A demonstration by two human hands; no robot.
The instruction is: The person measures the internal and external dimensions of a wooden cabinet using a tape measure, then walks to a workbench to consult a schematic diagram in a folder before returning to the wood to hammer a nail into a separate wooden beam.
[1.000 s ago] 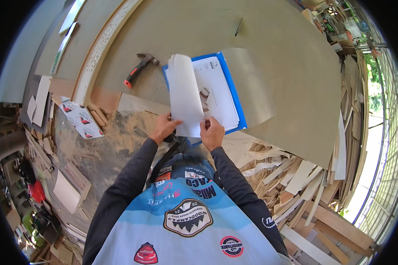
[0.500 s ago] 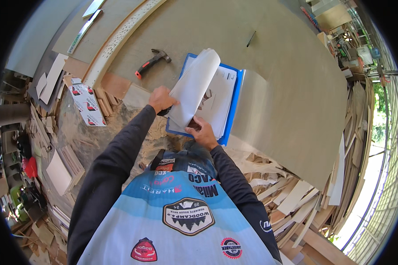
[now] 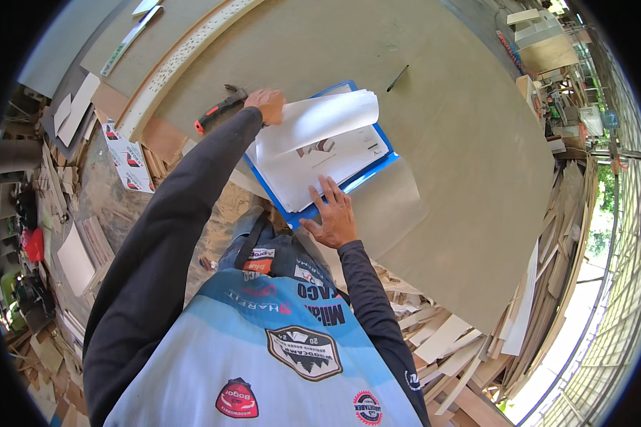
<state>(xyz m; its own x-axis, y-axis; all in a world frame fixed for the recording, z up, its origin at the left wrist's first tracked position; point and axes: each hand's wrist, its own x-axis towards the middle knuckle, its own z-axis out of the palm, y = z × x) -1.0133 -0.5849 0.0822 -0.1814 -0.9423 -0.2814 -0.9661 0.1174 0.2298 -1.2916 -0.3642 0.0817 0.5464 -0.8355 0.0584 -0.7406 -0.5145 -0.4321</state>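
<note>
Where papers [image 3: 335,162] lie, the blue folder [image 3: 374,169] is hidden.

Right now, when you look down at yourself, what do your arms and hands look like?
My left arm wears a long, dark, close-fitting cloth sleeve, and my right arm wears a matching dark, wrinkled cloth sleeve with a small, white printed marking higher up. Both reach about to the wrist. My bare left hand and bare right hand have no gloves.

A woodworking workshop
Scrap wood strips [image 3: 449,349] heap beside a broad flat panel [image 3: 470,178], a hammer [image 3: 218,110] lies on it, and apparent sawdust [image 3: 219,219] litters the ground.
</note>
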